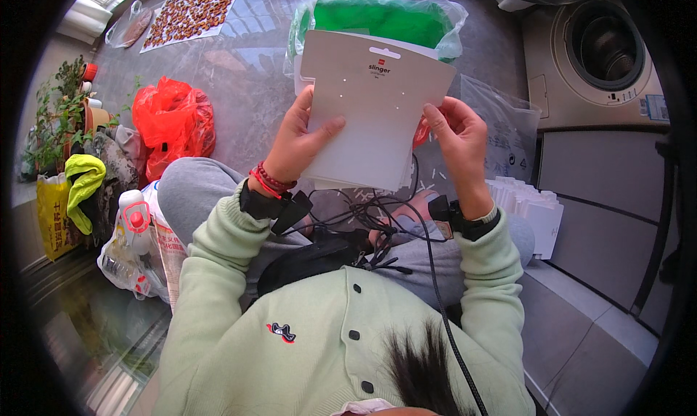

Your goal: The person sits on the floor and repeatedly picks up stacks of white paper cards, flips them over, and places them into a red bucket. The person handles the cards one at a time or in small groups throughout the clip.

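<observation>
A small stack of pale printed cards, with a hanging slot and small punched holes near the top, is held up in front of me. My left hand grips the stack's left edge, thumb across its face. At the right edge, my right hand has its thumb and fingertips pinched on the cards, with a bit of red plastic showing behind them. Beyond the cards stands a green bin lined with a clear plastic bag. Small white scraps lie on the floor beneath.
Black cables loop over my lap. Stacked white cards stand by my right knee, near a clear plastic bag and a washing machine. Left are a red plastic bag, potted plants and a bag with bottles.
</observation>
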{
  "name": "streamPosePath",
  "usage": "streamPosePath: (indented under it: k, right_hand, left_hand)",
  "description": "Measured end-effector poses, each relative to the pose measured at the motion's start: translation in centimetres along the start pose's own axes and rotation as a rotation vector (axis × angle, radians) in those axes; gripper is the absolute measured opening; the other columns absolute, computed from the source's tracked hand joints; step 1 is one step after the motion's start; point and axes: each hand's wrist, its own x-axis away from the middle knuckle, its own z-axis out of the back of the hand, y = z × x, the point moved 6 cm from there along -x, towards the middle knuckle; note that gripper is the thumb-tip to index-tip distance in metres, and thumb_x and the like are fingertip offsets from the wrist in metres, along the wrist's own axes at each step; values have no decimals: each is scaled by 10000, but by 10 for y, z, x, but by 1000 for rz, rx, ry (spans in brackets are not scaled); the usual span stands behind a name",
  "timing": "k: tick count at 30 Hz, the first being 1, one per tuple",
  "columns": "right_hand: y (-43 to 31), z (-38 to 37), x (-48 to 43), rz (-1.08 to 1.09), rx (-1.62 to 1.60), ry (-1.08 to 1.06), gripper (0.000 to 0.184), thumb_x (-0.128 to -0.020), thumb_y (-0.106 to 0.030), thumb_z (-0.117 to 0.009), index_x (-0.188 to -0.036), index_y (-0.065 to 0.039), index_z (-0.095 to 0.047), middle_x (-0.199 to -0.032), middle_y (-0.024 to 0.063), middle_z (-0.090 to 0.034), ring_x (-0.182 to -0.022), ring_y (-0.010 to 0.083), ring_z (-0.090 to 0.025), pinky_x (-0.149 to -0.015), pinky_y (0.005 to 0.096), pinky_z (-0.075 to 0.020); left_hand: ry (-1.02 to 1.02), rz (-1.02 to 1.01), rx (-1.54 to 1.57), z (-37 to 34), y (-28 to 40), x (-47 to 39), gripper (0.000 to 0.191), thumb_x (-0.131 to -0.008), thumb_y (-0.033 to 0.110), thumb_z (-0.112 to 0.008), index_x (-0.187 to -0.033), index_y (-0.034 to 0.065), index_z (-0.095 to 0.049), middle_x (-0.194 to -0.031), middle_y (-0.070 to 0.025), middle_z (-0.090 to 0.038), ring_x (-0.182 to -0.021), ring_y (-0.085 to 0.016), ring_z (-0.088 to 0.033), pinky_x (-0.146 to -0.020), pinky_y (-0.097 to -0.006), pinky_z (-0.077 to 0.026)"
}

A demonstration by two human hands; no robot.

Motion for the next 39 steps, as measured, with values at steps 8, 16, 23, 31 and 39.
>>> streamPosePath:
  k: [8, 16, 23, 31, 39]
  right_hand:
    - [-2, 62, -13, 126, 41, 306, 172, -917, -220, -617, -843, -65, -610, -727, -28, -566, -641, 38, -482, -550, 176, -388]
    - [-1, 122, -21, 86, 238, 569, 157, -930, -191, -591, -917, -40, -633, -740, -23, -583, -590, 34, -461, -512, 185, -358]
    - [16, 49, -15, -63, -188, 136, 178, -939, -161, -575, -1028, -13, -616, -810, -6, -609, -614, 33, -489, -516, 168, -375]
    - [16, 23, -13, -111, -369, -8, 162, -952, -113, -528, -1028, 16, -591, -794, 38, -626, -577, 61, -515, -500, 184, -412]
    - [23, 26, -9, -204, -311, 44, 164, -948, -97, -525, -1030, 27, -594, -806, 49, -634, -581, 69, -533, -511, 184, -436]
  left_hand:
    - [-3, -87, -371, 9, 3, -5, 537, -877, 48, -607, -1360, 50, -372, -1326, -98, -446, -1193, -157, -430, -997, -290, -353]
    - [89, -206, -38, 10, 22, -7, 784, -872, 4, -583, -1485, 92, -103, -1426, -148, -319, -1246, -203, -411, -1019, -331, -365]
    - [-3, -182, -141, 1, 17, -7, 816, -878, 14, -584, -1497, 98, -59, -1487, -129, -228, -1281, -209, -372, -1052, -341, -320]
    - [-60, -221, -127, -5, 19, -4, 792, -874, -4, -564, -1491, 63, -72, -1518, -129, -160, -1364, -215, -242, -1107, -344, -204]
    - [-53, -272, -191, -6, 15, -1, 765, -863, -18, -564, -1483, 39, -121, -1518, -138, -184, -1393, -224, -197, -1118, -341, -166]
